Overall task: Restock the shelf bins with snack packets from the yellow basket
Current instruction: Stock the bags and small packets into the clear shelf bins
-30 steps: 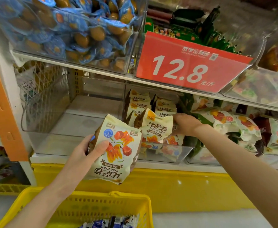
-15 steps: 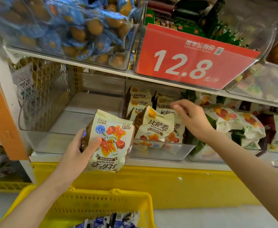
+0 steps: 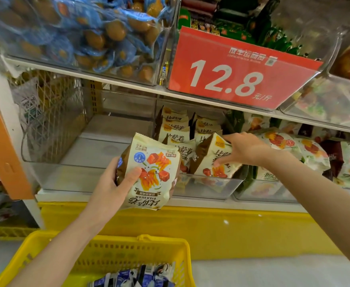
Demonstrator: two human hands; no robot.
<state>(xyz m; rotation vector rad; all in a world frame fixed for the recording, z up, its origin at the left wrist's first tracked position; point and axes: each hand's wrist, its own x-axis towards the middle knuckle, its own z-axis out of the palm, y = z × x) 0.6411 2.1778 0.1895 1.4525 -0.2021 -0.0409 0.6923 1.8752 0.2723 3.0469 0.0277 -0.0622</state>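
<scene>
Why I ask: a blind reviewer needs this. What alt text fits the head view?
The left hand holds up a cream packet, while the right hand grips a second packet in a clear bin among matching ones. A yellow basket sits below; a red 12.8 sign hangs above.

A cream snack packet printed with red cubes hangs upside down in the left hand, the right hand grips a matching front packet leaning in the clear shelf bin, and the yellow basket sits below the left hand.
</scene>
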